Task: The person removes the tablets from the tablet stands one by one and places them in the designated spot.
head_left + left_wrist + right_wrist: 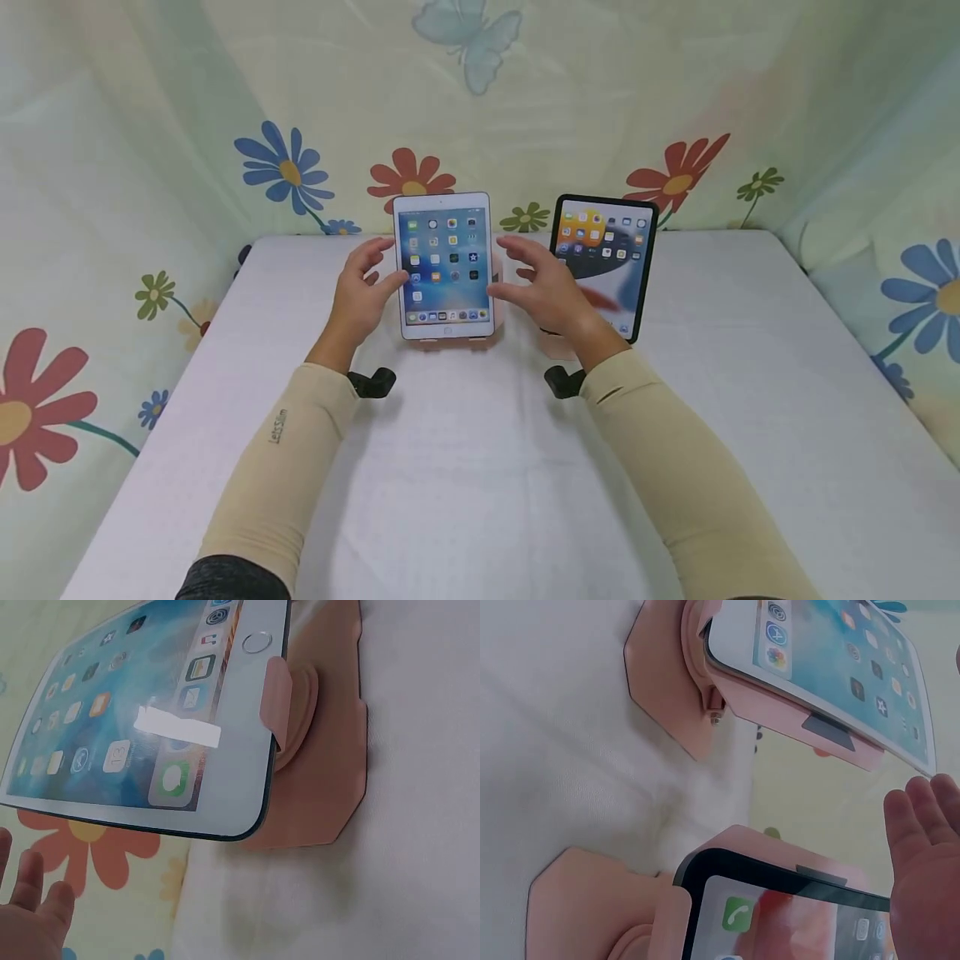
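Nearest: beige sleeves [270,458], snug and smooth, above white cloth [450,500], faintly creased. At the cuffs, black wrist mounts [375,383], stubby and rounded. Left hand [356,300]: hovers half-open, fingers apart, grips nothing. Right hand [553,293]: likewise opens loosely, grips nothing, and blocks part of the dark tablet [628,267]. Between both: white tablet [446,258], glossy, round-cornered, leaning back on a matte pink stand [326,780] with a clipped-corner base; cannot tell whether touched by either thumb. Dark tablet: stands just right, on a similar second stand [585,900]. Farthest: flowered fabric [570,108], softly wrinkled.
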A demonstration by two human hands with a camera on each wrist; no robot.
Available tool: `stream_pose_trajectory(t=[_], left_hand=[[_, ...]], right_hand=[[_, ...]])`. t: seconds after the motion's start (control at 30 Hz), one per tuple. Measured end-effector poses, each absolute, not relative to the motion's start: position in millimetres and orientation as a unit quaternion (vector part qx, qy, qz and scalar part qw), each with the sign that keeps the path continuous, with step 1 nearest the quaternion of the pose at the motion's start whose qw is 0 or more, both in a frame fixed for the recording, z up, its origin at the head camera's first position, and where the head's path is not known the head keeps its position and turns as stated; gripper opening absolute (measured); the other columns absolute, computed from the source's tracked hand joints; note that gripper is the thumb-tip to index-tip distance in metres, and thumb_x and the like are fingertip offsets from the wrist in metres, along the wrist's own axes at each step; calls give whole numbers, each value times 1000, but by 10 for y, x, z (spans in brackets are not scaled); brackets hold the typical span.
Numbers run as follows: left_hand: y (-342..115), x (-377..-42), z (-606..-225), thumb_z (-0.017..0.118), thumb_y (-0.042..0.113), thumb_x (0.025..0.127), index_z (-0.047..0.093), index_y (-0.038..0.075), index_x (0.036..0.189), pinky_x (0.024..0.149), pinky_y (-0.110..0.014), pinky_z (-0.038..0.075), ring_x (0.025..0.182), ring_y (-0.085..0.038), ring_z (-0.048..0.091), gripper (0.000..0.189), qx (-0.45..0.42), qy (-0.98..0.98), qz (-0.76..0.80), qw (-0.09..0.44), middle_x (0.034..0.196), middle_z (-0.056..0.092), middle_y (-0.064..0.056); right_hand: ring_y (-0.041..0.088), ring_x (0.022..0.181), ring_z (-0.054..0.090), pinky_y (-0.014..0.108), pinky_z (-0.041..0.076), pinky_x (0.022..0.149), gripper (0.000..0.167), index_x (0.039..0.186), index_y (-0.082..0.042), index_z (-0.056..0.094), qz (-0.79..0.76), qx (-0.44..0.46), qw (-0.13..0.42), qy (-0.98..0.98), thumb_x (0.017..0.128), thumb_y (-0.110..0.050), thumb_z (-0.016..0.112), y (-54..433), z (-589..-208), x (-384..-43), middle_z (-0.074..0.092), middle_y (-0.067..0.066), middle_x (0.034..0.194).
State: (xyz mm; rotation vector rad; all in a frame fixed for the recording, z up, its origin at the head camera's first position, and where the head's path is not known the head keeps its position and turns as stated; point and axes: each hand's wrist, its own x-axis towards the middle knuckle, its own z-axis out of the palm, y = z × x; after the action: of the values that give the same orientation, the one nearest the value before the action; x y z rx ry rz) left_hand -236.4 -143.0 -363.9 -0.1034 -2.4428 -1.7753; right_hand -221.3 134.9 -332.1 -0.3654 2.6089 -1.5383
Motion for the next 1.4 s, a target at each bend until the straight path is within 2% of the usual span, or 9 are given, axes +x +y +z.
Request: stream_pose_trajectory(t=[0.13,0.37,0.7,1.1,1.27,1.4], left_hand=[[-1408,-2427,-3646,68,17,103,49,19,155,125,-40,31,153,-25,35,55,-27,-806,-590,44,167,35,-1],[-1363,-2509,-3634,65,10,103,46,25,157,123,-40,34,154,-24,34,59,-6,-797,-603,6,170,29,1],[-1344,-2583,-3669,64,6,104,49,20,156,119,-43,40,151,-27,36,56,-3,-757,-653,-17,166,36,-3],[-1267,-2645,-3672,63,7,105,49,21,155,117,-42,43,142,-28,46,54,2,-748,-663,-28,161,44,-6],[-1279,-2655,-3688,62,7,105,47,18,156,119,-41,40,141,-27,46,54,5,-734,-679,-25,160,45,-8],[-1271,-2666,-3689,63,7,105,47,16,156,119,-39,40,142,-27,46,54,3,-723,-690,-25,160,45,-8]], right_hand=[[29,154,34,48,33,123,76,163,-18,39,-505,-116,45,854,97,-18,77,1333,-3328,-2268,34,5,168],[29,155,32,51,33,123,77,162,-21,38,-502,-111,53,856,96,-20,77,1273,-3352,-2366,32,4,170],[30,154,34,49,38,119,75,162,-23,38,-529,-96,82,839,97,-22,76,1169,-3433,-2489,32,4,170],[32,146,42,50,47,113,73,162,-25,40,-531,-90,74,839,98,-26,75,1119,-3430,-2557,34,3,168],[31,138,48,48,48,112,72,161,-24,41,-561,-84,72,821,98,-25,75,1074,-3445,-2583,34,5,166],[30,137,49,48,48,112,71,161,-25,42,-566,-81,67,818,98,-27,74,1065,-3453,-2604,35,6,166]])
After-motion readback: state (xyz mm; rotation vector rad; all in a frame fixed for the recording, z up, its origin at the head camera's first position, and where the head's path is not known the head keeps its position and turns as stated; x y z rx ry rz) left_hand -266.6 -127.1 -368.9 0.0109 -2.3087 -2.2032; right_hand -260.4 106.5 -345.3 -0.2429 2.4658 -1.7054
